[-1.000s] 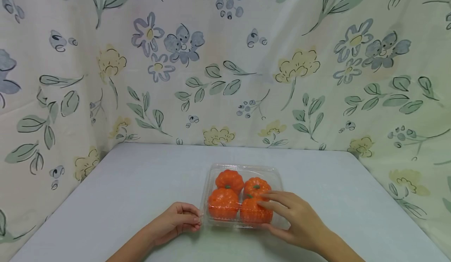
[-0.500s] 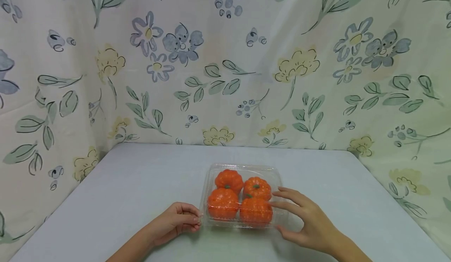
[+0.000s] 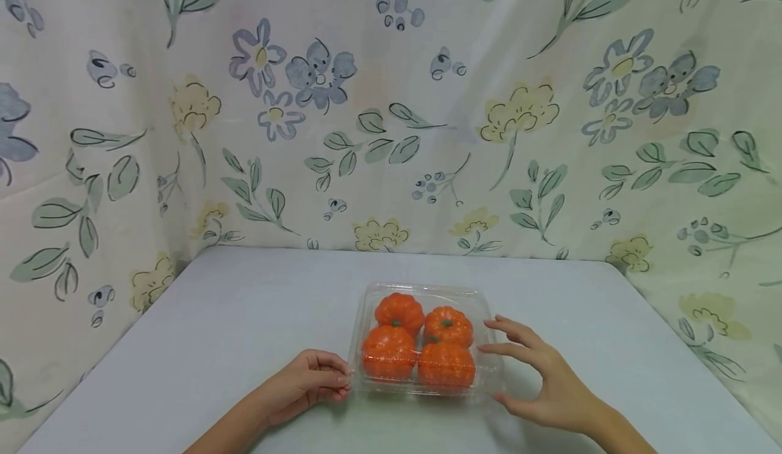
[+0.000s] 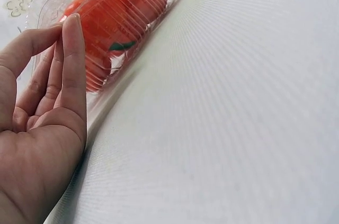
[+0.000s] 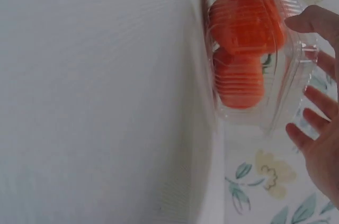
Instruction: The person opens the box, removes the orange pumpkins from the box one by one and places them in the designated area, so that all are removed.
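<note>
A clear plastic box (image 3: 427, 387) with ribbed walls sits on the table, holding several small orange pumpkins (image 3: 388, 352) with green stems. At the box's front left corner, my left hand (image 3: 308, 385) pinches the rim between thumb and curled fingers. The left wrist view shows that thumb and index fingertip meeting at the box's edge (image 4: 46, 18). My right hand (image 3: 544, 379) is by the right side of the box, fingers spread and thumb apart, holding nothing. From the right wrist view, its thumb (image 5: 312, 20) is close to the rim; whether it touches cannot be told.
The box rests near the front middle of a white table (image 3: 256, 305). A floral curtain (image 3: 391, 169) hangs behind the table and along both sides.
My right hand has moved right, from over the pumpkins at the front right to beside the box's right side. The left hand and the box stay in place.
</note>
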### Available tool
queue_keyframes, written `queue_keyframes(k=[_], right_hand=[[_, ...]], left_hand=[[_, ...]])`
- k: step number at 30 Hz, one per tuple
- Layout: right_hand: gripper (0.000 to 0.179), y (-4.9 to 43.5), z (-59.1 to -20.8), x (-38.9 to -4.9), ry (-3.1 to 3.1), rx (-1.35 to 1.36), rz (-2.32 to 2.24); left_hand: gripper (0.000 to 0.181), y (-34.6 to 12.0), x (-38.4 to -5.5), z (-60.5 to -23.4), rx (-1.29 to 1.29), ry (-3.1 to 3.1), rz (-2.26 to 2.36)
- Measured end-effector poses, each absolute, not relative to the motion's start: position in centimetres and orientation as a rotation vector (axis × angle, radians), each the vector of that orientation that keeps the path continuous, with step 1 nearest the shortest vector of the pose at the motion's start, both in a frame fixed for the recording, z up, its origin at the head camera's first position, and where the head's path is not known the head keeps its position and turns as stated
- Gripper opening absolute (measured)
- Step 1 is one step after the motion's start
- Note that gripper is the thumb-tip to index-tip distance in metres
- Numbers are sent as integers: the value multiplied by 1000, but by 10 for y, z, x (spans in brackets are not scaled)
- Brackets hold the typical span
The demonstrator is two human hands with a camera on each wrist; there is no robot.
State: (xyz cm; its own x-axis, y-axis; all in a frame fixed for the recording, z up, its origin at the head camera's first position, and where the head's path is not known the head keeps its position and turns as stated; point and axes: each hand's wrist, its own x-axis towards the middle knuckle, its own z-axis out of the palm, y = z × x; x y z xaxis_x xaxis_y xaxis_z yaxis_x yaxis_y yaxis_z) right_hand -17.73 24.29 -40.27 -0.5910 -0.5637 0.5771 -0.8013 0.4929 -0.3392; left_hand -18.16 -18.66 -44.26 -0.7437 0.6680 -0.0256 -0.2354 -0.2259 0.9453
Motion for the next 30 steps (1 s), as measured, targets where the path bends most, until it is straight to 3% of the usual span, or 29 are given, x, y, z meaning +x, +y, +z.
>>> queue_keyframes(k=[9, 12, 21, 30], right_hand=[[108, 255, -399, -181, -2479, 1125, 999], [111, 259, -400, -183, -2511, 1147, 1146], [96, 266, -405, -188, -2636, 1070, 1605], [62, 272, -407, -195, -2629, 1187, 1985]], left_hand=[[23, -186, -182, -443, 519, 1458, 2006], [23, -186, -182, -443, 522, 1458, 2008], [22, -186, -182, -443, 521, 1455, 2012], [24, -186, -183, -443, 528, 1449, 2012]])
